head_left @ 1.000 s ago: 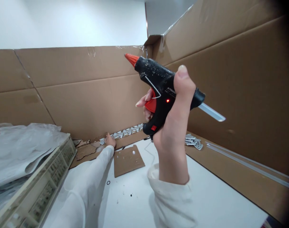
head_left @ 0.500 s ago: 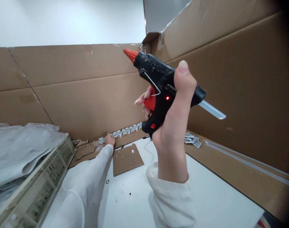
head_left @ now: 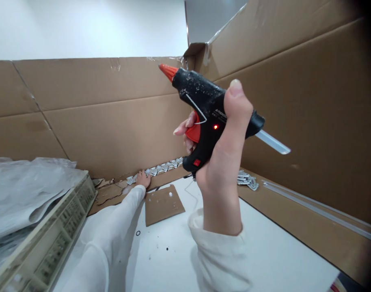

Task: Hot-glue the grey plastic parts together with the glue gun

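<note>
In my right hand (head_left: 226, 138) is a black hot glue gun (head_left: 203, 95), raised in front of me. Its orange nozzle points up and left, and a clear glue stick (head_left: 273, 142) juts from the back. A red light glows on its side; my fingers wrap the handle by the red trigger. My left hand (head_left: 143, 179) reaches far forward, fingers apart, against a row of small silver-grey pieces (head_left: 164, 166) along the back cardboard wall. Below that hand lies a square of brown cardboard (head_left: 164, 205) with whitish blobs on it.
Cardboard walls (head_left: 112, 81) enclose the white work surface (head_left: 279, 243) at back and right. A cream plastic crate (head_left: 51, 243) with plastic sheeting (head_left: 30, 190) stands at left. More silver-grey pieces (head_left: 247, 179) are piled at right, near long pale strips (head_left: 319, 207). A small black ring (head_left: 138, 233) lies in front.
My left hand has shifted slightly right along the row, and its fingers look more spread. The glue gun in my right hand stays practically in place.
</note>
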Motion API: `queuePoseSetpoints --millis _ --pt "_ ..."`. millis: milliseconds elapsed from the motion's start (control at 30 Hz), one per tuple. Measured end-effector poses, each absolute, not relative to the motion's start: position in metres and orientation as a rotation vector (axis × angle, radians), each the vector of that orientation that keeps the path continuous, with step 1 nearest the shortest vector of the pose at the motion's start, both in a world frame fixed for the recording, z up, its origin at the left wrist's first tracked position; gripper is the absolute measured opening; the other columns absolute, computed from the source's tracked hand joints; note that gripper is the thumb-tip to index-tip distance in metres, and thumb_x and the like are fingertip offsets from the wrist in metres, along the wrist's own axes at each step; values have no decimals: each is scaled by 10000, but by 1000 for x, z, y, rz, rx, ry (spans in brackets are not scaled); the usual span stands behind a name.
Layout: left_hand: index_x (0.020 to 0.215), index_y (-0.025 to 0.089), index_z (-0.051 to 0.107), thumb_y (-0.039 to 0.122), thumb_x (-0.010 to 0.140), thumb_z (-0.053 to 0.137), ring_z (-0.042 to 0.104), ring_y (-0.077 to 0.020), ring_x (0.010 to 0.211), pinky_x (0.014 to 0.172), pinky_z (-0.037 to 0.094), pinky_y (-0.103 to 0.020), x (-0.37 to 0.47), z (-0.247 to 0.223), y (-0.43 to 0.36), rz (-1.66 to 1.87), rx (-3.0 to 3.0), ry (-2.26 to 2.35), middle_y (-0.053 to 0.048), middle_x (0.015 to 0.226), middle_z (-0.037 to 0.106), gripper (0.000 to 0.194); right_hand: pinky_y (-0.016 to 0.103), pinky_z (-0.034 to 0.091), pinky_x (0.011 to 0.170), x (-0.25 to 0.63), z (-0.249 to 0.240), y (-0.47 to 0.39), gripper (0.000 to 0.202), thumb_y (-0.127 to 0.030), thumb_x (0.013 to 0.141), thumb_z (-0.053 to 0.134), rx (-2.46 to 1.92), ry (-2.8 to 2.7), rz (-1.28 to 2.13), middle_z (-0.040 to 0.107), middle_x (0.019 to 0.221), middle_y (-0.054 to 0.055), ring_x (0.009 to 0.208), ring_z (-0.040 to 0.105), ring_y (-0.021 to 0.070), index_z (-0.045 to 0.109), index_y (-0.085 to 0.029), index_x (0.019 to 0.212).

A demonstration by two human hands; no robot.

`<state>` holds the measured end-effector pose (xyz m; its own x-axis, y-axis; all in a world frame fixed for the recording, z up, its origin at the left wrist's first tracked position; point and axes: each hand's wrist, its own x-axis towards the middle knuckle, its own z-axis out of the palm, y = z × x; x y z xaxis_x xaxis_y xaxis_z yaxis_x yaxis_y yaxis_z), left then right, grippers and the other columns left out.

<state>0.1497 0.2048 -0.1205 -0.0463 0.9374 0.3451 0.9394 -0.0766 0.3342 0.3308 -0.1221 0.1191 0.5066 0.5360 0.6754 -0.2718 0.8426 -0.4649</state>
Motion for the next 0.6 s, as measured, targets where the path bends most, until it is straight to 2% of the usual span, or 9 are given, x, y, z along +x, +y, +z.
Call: queuePoseSetpoints --millis 100,233,367,500,600 --pt "1355 16 372 309 887 411 260 -351 1360 1112 222 -419 148 -123 205 -690 -2201 -2121 -237 1458 295 553 228 261 383 331 118 -122 537 -661 860 307 -322 -904 501 459 513 -8 433 394 109 439 -210 601" --pt "1391 50 325 331 905 375 227 -357 1371 1115 206 -450 147 -124 204 -628 -2216 -2106 -211 1475 276 564 229 325 407 331 118 -121 498 -663 853 331 -314 -891 523 482 561 -13 468 470 120 463 -219 669" --pt "1412 49 301 357 902 363 194 -365 1380 1117 189 -480 150 -123 200 -585 -2215 -2106 -204 1485 258 599 233 308 415 332 115 -120 539 -668 860 318 -307 -933 487 481 552 -9 452 423 105 462 -209 617" --pt "1428 91 308 391 893 370 84 -336 1409 1141 38 -500 154 -121 192 -557 -2213 -2041 -151 1509 233 617 237 319 407 331 116 -121 544 -686 851 308 -324 -911 475 468 561 -8 456 437 111 459 -211 633" --pt "1425 125 336 390 885 393 107 -315 1411 1140 9 -502 159 -120 186 -501 -2251 -1927 -128 1505 254 605 236 327 401 331 118 -122 537 -712 831 323 -320 -906 498 484 580 -8 473 484 122 474 -216 689"
